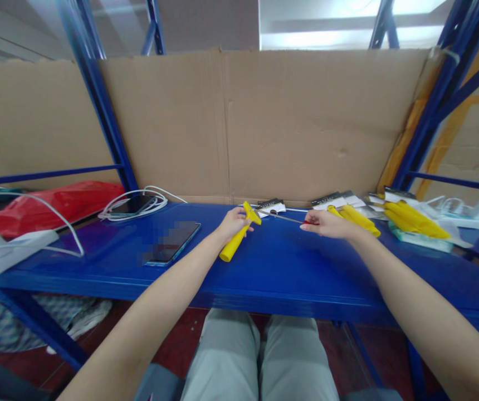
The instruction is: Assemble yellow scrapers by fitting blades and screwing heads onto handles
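Observation:
My left hand (234, 224) is closed round a yellow scraper-like tool (234, 245) with a thick round handle and a wider head. The tool is tilted, its head pointing up and away from me. In my right hand (327, 224) is a screwdriver (283, 216) with a red handle, mostly covered by the fingers. Its thin metal shaft runs left to the head of the yellow tool; whether the tip sits in a screw is too small to tell. Both hands are just above the blue table (281, 273).
Left of my hands lies a smartphone (175, 244). Farther left are a coiled white cable (139, 206), a red bag (64, 203) and a white power strip (18, 250). On the right are more yellow tools (356, 219), packaged yellow pieces (417, 219) and printed cards (335, 200). Cardboard (298, 128) stands behind.

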The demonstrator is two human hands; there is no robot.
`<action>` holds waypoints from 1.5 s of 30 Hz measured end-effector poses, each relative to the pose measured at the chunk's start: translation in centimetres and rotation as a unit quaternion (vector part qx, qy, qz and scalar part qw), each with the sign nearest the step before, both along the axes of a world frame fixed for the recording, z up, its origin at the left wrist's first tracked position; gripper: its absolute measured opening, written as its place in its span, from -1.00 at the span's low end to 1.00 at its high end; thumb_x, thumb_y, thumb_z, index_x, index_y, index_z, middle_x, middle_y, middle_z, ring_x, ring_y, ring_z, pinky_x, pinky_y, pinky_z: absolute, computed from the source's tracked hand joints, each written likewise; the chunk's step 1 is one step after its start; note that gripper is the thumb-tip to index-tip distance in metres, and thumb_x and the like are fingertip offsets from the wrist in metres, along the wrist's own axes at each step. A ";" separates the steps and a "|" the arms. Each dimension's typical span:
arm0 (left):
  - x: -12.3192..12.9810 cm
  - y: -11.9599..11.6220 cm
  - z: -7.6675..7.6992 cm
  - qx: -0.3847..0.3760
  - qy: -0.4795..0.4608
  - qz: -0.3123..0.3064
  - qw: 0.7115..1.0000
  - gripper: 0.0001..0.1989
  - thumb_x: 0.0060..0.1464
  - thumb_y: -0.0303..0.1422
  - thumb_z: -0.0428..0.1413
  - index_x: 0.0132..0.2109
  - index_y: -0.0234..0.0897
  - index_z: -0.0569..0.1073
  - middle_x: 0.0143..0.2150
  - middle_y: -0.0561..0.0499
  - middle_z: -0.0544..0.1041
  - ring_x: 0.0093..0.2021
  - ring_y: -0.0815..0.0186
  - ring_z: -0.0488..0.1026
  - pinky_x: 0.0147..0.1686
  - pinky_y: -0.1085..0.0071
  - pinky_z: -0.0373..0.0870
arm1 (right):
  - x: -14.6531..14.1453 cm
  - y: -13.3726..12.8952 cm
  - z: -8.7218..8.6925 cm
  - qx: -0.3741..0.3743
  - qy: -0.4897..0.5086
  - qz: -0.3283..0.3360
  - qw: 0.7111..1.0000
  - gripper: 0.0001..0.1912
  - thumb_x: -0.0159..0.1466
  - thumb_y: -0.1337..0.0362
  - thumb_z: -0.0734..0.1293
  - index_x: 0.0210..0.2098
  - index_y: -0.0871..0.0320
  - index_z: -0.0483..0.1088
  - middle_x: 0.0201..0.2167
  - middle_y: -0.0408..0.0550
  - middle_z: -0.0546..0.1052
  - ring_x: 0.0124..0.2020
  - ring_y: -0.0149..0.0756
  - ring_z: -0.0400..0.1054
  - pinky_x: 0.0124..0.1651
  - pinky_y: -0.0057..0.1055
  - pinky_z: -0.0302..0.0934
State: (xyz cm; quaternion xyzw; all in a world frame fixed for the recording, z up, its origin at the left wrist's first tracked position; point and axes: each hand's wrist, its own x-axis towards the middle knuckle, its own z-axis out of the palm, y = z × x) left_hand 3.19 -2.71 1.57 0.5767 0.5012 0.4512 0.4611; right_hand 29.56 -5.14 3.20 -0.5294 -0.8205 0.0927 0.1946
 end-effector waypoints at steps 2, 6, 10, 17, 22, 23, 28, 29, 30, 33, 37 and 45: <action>0.0 0.1 -0.1 0.001 -0.001 -0.002 1.000 -0.70 0.05 -0.68 -0.02 -0.06 -0.37 0.27 -0.20 -0.13 0.50 -0.55 0.44 0.45 -0.66 0.56 0.23 | 0.0 0.0 0.0 0.000 0.001 0.004 1.000 -0.64 0.11 -0.06 0.22 -0.47 0.14 0.24 -0.52 -0.05 0.40 -0.48 -0.30 0.26 -0.40 -0.38 0.14; 0.1 0.0 -0.1 0.003 -0.001 -0.008 1.000 -0.71 0.05 -0.69 -0.02 -0.08 -0.36 0.26 -0.23 -0.11 0.49 -0.56 0.45 0.44 -0.67 0.58 0.22 | 0.1 0.0 -0.2 0.004 0.005 0.010 1.000 -0.61 0.11 -0.09 0.22 -0.48 0.14 0.24 -0.53 -0.06 0.39 -0.49 -0.30 0.25 -0.42 -0.38 0.13; 0.0 0.1 -0.2 0.003 -0.006 -0.015 1.000 -0.71 0.04 -0.67 0.00 -0.08 -0.36 0.25 -0.25 -0.09 0.49 -0.55 0.43 0.45 -0.67 0.58 0.22 | 0.1 0.1 -0.2 0.004 0.006 0.010 1.000 -0.61 0.11 -0.10 0.22 -0.48 0.14 0.24 -0.52 -0.06 0.39 -0.49 -0.30 0.25 -0.41 -0.38 0.13; -0.3 0.8 -0.5 0.001 -0.017 -0.017 1.000 -0.66 0.01 -0.65 0.06 -0.04 -0.36 0.27 -0.25 -0.11 0.51 -0.53 0.38 0.48 -0.63 0.55 0.27 | 0.1 0.1 -0.1 0.001 0.002 0.010 1.000 -0.61 0.12 -0.09 0.22 -0.47 0.13 0.25 -0.51 -0.05 0.42 -0.46 -0.29 0.27 -0.40 -0.38 0.15; -0.3 0.8 -0.6 0.002 -0.010 -0.016 1.000 -0.64 0.02 -0.66 0.03 -0.01 -0.37 0.25 -0.20 -0.15 0.51 -0.54 0.39 0.47 -0.64 0.55 0.27 | 0.1 0.0 -0.1 -0.002 0.001 0.003 1.000 -0.62 0.11 -0.09 0.23 -0.47 0.14 0.26 -0.49 -0.03 0.42 -0.45 -0.27 0.28 -0.39 -0.37 0.16; -0.3 0.7 -0.6 0.004 -0.010 -0.016 1.000 -0.64 0.03 -0.67 0.02 -0.01 -0.37 0.24 -0.20 -0.16 0.50 -0.54 0.40 0.47 -0.65 0.55 0.26 | 0.1 0.0 0.0 -0.001 0.000 0.003 1.000 -0.62 0.11 -0.09 0.23 -0.47 0.14 0.26 -0.50 -0.03 0.42 -0.45 -0.27 0.28 -0.39 -0.37 0.16; -0.3 0.6 -0.7 0.009 -0.018 -0.016 1.000 -0.65 0.03 -0.67 0.02 -0.03 -0.36 0.24 -0.23 -0.11 0.50 -0.56 0.42 0.45 -0.67 0.56 0.23 | 0.1 -0.1 0.0 0.001 -0.003 0.006 1.000 -0.62 0.11 -0.08 0.23 -0.46 0.14 0.26 -0.50 -0.04 0.41 -0.46 -0.29 0.28 -0.39 -0.39 0.15; -0.3 0.6 -0.7 0.009 -0.021 -0.016 1.000 -0.65 0.03 -0.67 0.02 -0.02 -0.36 0.24 -0.23 -0.12 0.50 -0.56 0.41 0.46 -0.66 0.55 0.24 | 0.1 0.0 0.0 0.001 -0.004 0.007 1.000 -0.62 0.11 -0.08 0.23 -0.46 0.14 0.26 -0.50 -0.04 0.42 -0.46 -0.29 0.28 -0.40 -0.39 0.15; -0.3 0.6 -0.7 0.008 -0.025 -0.018 1.000 -0.64 0.03 -0.67 0.01 -0.02 -0.37 0.24 -0.22 -0.13 0.50 -0.56 0.40 0.46 -0.66 0.54 0.25 | 0.1 -0.1 0.0 0.002 -0.004 0.007 1.000 -0.62 0.11 -0.08 0.23 -0.47 0.14 0.26 -0.50 -0.04 0.42 -0.46 -0.30 0.27 -0.40 -0.39 0.15; -0.3 0.5 -0.7 -0.001 -0.041 -0.034 0.999 -0.64 0.02 -0.65 0.01 -0.01 -0.37 0.25 -0.22 -0.15 0.51 -0.52 0.36 0.49 -0.64 0.53 0.26 | 0.0 -0.1 0.0 0.005 -0.001 0.011 1.000 -0.60 0.11 -0.10 0.23 -0.47 0.14 0.27 -0.51 -0.05 0.42 -0.48 -0.31 0.26 -0.42 -0.41 0.14; -0.4 0.2 -0.3 -0.034 -0.068 -0.060 0.995 -0.64 0.02 -0.64 0.01 0.00 -0.37 0.27 -0.21 -0.18 0.52 -0.47 0.32 0.51 -0.64 0.54 0.26 | 0.0 -0.2 0.1 -0.003 0.001 0.011 1.000 -0.58 0.10 -0.13 0.22 -0.47 0.14 0.26 -0.55 -0.08 0.38 -0.52 -0.34 0.22 -0.46 -0.42 0.12; -0.6 0.1 0.0 -0.063 -0.130 -0.070 0.987 -0.61 0.04 -0.64 0.00 0.04 -0.38 0.26 -0.09 -0.26 0.49 -0.41 0.31 0.52 -0.63 0.54 0.28 | 0.2 0.1 -0.2 0.000 0.009 0.016 1.000 -0.56 0.08 -0.15 0.22 -0.48 0.13 0.25 -0.56 -0.08 0.38 -0.51 -0.32 0.23 -0.44 -0.40 0.13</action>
